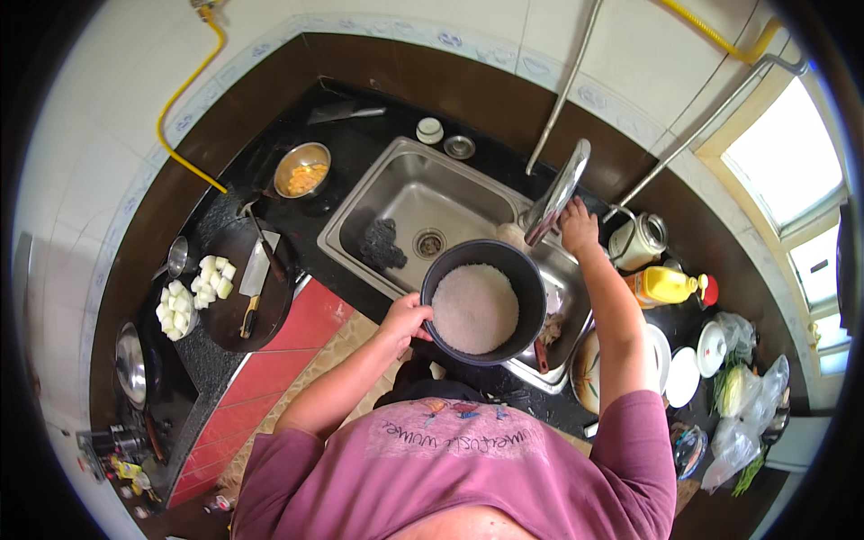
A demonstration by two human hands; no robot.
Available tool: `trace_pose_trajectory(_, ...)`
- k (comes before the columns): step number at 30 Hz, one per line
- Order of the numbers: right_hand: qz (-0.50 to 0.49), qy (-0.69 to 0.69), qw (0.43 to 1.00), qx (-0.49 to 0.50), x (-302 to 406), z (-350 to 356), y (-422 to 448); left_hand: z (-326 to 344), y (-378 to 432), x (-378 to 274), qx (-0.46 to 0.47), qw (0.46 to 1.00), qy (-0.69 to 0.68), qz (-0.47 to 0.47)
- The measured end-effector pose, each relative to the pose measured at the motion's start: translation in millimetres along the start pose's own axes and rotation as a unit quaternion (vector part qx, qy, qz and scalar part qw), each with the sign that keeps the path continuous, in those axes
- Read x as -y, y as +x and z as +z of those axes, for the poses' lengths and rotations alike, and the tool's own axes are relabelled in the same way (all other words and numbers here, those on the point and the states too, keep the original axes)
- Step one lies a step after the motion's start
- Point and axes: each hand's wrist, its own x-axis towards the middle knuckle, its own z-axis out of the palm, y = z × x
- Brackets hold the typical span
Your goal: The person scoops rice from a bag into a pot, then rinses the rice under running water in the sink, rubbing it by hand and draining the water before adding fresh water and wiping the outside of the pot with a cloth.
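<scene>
My left hand [406, 318] grips the left rim of a dark round pot [531, 297]. White grains that look like rice [475, 308] cover the pot's bottom. The pot is held over the near side of a double-bowl stainless steel sink [466, 202], hiding part of both bowls. Behind the chrome faucet [560, 192], my right hand [579, 226] reaches to its base with fingers extended. Whether it touches a lever there is hidden. The faucet's spout ends just above the pot's far right rim.
Dark scouring mesh [383, 244] lies in the left bowl. Leftward, a cleaver [260, 280] rests on a round cutting board [226, 327] beside white cubes [214, 278]. A metal bowl [302, 170] holds orange pieces. A glass jar [638, 239], yellow bottle [661, 287] and plates [682, 376] stand right.
</scene>
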Motion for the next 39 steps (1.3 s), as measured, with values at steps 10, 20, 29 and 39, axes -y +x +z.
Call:
trace_pose_trajectory(10,0.127,0.551,0.818,-0.106,46,12,-105,-15,65,-41,0.09,0.991,0.092,-0.022)
trace_pose_trajectory(20,0.322,0.798,0.481,-0.167,147,34,-170,30,42,-68,-0.077,0.701,0.509,0.494)
trace_pose_trajectory(29,0.321,0.678,0.637,-0.176,149,32,-165,83,175,-2,-0.163,0.959,0.199,-0.117)
trace_pose_trajectory(39,0.33,0.645,0.669,-0.165,149,20,-167,135,195,39,0.209,0.731,0.617,0.204)
